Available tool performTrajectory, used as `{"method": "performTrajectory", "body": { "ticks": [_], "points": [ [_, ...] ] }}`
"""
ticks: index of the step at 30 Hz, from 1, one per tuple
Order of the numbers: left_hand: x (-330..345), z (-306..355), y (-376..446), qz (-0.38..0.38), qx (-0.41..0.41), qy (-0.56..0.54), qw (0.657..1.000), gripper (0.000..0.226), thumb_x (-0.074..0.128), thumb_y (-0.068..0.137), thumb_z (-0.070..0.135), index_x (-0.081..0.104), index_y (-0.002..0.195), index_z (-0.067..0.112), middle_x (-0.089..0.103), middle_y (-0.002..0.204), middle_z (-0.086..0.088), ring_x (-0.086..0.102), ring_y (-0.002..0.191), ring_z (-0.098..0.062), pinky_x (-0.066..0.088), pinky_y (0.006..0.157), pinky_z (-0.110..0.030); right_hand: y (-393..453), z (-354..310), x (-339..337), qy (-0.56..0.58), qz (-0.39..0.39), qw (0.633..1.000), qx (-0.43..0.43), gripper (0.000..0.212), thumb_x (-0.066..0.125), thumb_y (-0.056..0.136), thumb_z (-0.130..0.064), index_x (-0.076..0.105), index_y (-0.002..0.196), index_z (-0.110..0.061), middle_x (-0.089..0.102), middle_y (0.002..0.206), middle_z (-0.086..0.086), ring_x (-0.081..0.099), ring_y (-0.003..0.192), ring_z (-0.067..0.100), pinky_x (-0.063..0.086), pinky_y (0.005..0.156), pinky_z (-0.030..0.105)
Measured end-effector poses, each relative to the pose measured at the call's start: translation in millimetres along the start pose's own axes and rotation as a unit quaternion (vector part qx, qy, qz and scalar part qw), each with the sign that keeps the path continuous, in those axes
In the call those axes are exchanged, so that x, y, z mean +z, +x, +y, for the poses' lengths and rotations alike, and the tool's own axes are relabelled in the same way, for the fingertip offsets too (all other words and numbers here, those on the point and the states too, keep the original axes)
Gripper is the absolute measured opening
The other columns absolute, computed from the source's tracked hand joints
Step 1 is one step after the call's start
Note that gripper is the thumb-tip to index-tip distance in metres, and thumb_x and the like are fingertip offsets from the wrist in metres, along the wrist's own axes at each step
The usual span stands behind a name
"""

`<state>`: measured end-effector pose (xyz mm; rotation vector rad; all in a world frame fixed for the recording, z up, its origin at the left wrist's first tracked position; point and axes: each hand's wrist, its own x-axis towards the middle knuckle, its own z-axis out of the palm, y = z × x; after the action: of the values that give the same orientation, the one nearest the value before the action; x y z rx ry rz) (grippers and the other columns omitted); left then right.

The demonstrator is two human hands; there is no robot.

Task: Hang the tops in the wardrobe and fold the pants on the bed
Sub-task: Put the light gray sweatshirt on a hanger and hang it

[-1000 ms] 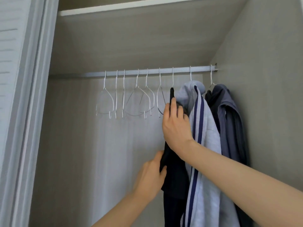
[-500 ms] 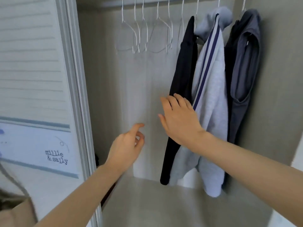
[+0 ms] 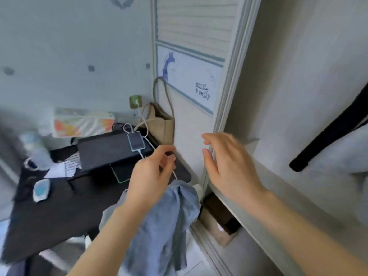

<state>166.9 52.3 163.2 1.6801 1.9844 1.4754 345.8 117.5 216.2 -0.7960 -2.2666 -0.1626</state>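
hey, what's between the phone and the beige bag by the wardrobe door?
In the head view, only the white charging cable loops between the phone and the beige bag, running up to the wall socket.

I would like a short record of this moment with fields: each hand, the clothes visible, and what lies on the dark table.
left hand: fingers loosely curled, holding nothing that can be seen
right hand: fingers spread, empty
blue garment: below the left forearm, support hidden
black top: hanging in the wardrobe
dark table: carries a phone on a white cable
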Motion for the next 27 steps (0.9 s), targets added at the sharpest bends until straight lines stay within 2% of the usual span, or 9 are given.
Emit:
{"method": "performTrajectory", "body": {
  "ticks": [2,4,9,12,14,16,20,23,27],
  "points": [
    [-15.7,-7.1,-48.2,0.035,-0.054,0.027,0.998,0.018,0.051,0.098,0.029,0.061,0.113,0.032,0.068,0.07,0.007,0.055,0.053,-0.007,0.045,0.055,-0.031,-17.9,-28.0,12.2,0.068,-0.021,0.997,-0.025,0.033,0.045,0.093,-0.018,0.061,0.114,0.002,0.066,0.098,0.012,0.061,0.096,0.032,0.05,0.084,0.042],
    [-29.4,-8.7,-97.5,0.065,-0.096,0.071,0.991,0.017,0.052,0.098,0.03,0.061,0.111,0.032,0.067,0.071,0.009,0.05,0.05,-0.005,0.039,0.053,-0.026,-39.2,-55.5,22.4,0.127,-0.053,0.989,-0.045,0.033,0.046,0.094,-0.019,0.061,0.115,0.001,0.066,0.101,0.011,0.06,0.098,0.03,0.049,0.086,0.041],
    [-58.4,-2.5,-220.5,0.143,-0.217,0.116,0.959,0.014,0.054,0.096,0.03,0.062,0.107,0.034,0.068,0.071,0.007,0.058,0.056,-0.013,0.052,0.062,-0.039,-103.8,-122.5,35.7,0.228,-0.12,0.963,-0.082,0.027,0.054,0.094,-0.015,0.06,0.118,-0.002,0.065,0.102,0.007,0.06,0.101,0.027,0.048,0.087,0.038],
    [-73.3,1.2,-285.2,0.178,-0.291,0.126,0.932,0.011,0.052,0.096,0.034,0.06,0.104,0.036,0.067,0.07,0.005,0.061,0.061,-0.017,0.053,0.06,-0.04,-139.9,-161.4,39.1,0.277,-0.171,0.939,-0.115,0.026,0.052,0.094,-0.016,0.06,0.115,-0.004,0.065,0.098,0.006,0.059,0.095,0.029,0.049,0.081,0.04],
    [-84.8,3.8,-325.9,0.198,-0.319,0.154,0.914,0.011,0.052,0.096,0.031,0.06,0.103,0.035,0.067,0.072,0.009,0.061,0.061,-0.01,0.052,0.061,-0.035,-162.3,-190.1,40.7,0.306,-0.209,0.918,-0.142,0.026,0.053,0.094,-0.015,0.06,0.115,-0.004,0.065,0.099,0.006,0.058,0.096,0.028,0.049,0.081,0.039],
    [-98.2,5.9,-365.1,0.224,-0.353,0.167,0.893,0.011,0.052,0.097,0.029,0.059,0.102,0.034,0.068,0.073,0.015,0.062,0.062,-0.005,0.051,0.061,-0.029,-182.4,-220.4,42.3,0.327,-0.236,0.899,-0.169,0.026,0.056,0.092,-0.012,0.061,0.116,-0.003,0.067,0.098,0.006,0.059,0.096,0.028,0.05,0.082,0.039],
    [-122.4,4.8,-439.1,0.258,-0.437,0.192,0.84,0.015,0.05,0.097,0.032,0.062,0.105,0.035,0.069,0.072,0.004,0.064,0.07,-0.014,0.053,0.069,-0.04,-215.0,-280.1,48.5,0.353,-0.282,0.864,-0.224,0.027,0.058,0.092,-0.011,0.061,0.117,-0.002,0.067,0.098,0.007,0.058,0.098,0.028,0.047,0.085,0.037],
    [-140.7,1.6,-495.9,0.27,-0.492,0.202,0.803,0.017,0.051,0.096,0.031,0.061,0.109,0.037,0.069,0.075,0.007,0.064,0.073,-0.013,0.053,0.07,-0.038,-237.9,-325.9,55.3,0.357,-0.309,0.841,-0.266,0.026,0.056,0.092,-0.012,0.061,0.116,-0.002,0.068,0.098,0.009,0.058,0.1,0.029,0.049,0.084,0.039],
    [-174.3,-5.4,-580.3,0.298,-0.553,0.181,0.756,0.021,0.053,0.095,0.026,0.063,0.112,0.036,0.069,0.074,0.005,0.064,0.071,-0.015,0.053,0.072,-0.036,-275.7,-398.0,61.5,0.356,-0.341,0.812,-0.313,0.025,0.059,0.091,-0.013,0.062,0.113,-0.003,0.068,0.096,0.009,0.058,0.098,0.03,0.046,0.083,0.036]
  ]
}}
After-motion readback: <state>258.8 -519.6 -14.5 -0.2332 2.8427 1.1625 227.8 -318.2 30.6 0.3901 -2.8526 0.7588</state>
